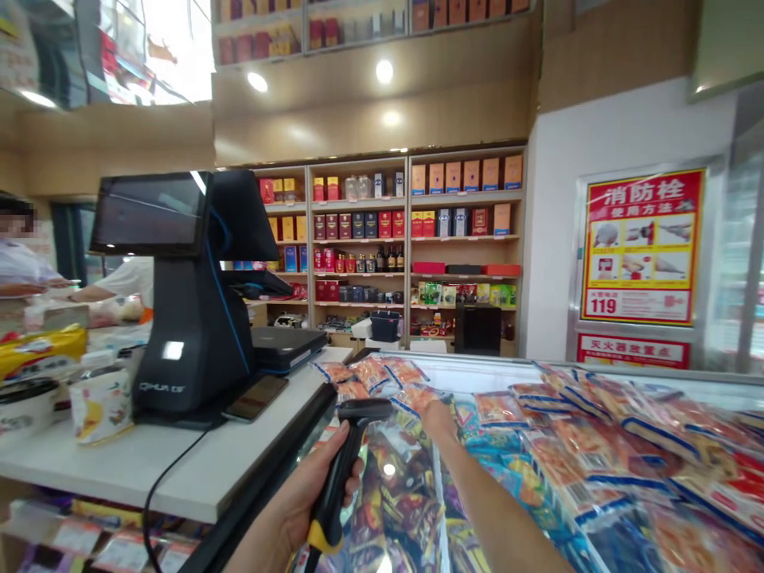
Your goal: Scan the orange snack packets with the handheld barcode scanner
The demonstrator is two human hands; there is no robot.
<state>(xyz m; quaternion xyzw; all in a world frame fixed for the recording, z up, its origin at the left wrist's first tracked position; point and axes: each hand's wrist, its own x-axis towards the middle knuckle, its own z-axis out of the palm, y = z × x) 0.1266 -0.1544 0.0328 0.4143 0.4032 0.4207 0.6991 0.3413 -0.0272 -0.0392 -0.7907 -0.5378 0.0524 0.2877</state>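
Scanner [339,479] right of the register [191,334], the left hand's [304,481] fingers wrapped round it low, apparently leaving its front clear; farther right, the right hand [440,422] meets a packet [411,396], its grip unclear.

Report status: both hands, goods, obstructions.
Left hand gripping handheld scanner. Right hand at blue-edged packet, grip unclear. Other packets lie close by.
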